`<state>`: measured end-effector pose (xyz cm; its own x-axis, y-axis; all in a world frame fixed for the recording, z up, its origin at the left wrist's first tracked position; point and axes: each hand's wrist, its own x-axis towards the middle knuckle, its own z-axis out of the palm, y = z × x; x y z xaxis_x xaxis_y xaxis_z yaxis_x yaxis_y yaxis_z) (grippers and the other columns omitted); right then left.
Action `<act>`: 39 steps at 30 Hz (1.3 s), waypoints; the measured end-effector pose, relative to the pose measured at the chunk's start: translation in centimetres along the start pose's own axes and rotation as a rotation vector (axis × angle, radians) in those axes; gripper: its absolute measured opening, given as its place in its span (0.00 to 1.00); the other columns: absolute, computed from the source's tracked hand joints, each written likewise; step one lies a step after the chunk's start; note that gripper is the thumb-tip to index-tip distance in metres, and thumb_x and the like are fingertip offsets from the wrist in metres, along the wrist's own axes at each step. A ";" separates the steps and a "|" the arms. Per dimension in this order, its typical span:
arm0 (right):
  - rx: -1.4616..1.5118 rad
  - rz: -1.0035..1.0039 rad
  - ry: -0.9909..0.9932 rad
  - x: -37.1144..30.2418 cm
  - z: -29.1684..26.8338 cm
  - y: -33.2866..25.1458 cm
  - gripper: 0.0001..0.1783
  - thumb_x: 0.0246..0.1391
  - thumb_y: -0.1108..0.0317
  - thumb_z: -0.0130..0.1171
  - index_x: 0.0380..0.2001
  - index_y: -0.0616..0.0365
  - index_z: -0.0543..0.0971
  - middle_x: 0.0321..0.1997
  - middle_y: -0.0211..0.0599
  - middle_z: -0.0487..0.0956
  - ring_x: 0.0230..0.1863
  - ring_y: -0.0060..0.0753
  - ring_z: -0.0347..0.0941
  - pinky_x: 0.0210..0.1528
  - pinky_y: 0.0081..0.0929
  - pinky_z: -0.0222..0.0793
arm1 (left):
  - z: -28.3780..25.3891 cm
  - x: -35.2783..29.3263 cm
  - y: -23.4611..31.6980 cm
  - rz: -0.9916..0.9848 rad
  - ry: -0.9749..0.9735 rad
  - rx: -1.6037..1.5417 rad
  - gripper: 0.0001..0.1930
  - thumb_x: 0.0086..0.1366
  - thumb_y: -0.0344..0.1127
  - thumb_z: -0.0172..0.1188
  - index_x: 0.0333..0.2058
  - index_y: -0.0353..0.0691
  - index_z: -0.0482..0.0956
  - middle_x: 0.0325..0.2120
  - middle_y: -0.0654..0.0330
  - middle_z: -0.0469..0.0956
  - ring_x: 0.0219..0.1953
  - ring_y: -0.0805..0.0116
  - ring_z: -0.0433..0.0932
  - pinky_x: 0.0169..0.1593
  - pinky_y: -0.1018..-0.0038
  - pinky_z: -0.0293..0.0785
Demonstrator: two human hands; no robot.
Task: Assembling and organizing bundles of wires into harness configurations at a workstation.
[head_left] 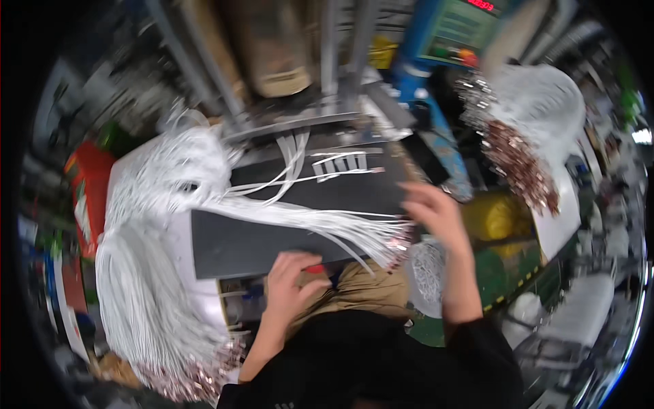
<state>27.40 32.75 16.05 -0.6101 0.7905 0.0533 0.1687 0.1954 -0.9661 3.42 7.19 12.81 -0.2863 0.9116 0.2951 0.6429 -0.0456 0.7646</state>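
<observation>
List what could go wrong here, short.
1. The wire tips lie at the right end of the board, close to the right hand; a brush could knock them out of line.
2. The laid-out wires run up to the coiled pile on the left, so pulling them might drag or tangle it.
3. A few loose strands cross on the board's far side and could snag.

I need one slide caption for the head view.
Left hand at the near edge of a dark tabletop, right hand beside white cables.
</observation>
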 end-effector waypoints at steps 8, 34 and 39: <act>-0.543 -0.638 0.213 10.0 6.9 1.4 0.09 0.61 0.65 0.54 0.32 0.57 0.80 0.33 0.41 0.77 0.40 0.45 0.76 0.42 0.37 0.73 | 2.0 12.8 -1.1 0.323 -0.303 0.508 0.53 0.40 0.48 0.78 0.64 0.35 0.63 0.65 0.42 0.62 0.67 0.41 0.59 0.69 0.50 0.54; -0.600 -0.811 0.136 1.2 7.3 -5.8 0.35 0.41 0.49 0.69 0.54 0.53 0.78 0.47 0.45 0.79 0.56 0.47 0.74 0.59 0.46 0.66 | -0.8 15.3 -0.6 0.049 -0.393 0.057 0.13 0.69 0.28 0.53 0.50 0.28 0.73 0.39 0.55 0.79 0.42 0.68 0.74 0.48 0.71 0.70; -1.078 -0.718 0.348 6.5 8.8 -4.2 0.07 0.39 0.64 0.61 0.18 0.55 0.82 0.23 0.39 0.80 0.28 0.43 0.80 0.29 0.44 0.76 | -7.1 12.8 -2.0 -0.167 -0.303 0.376 0.15 0.71 0.33 0.52 0.50 0.29 0.75 0.44 0.41 0.78 0.48 0.44 0.77 0.54 0.61 0.71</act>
<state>15.88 31.94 18.19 -0.6202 0.3946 0.6780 0.5160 0.8562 -0.0263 -6.53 16.09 19.12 -0.2234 0.9741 -0.0354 0.8331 0.2097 0.5118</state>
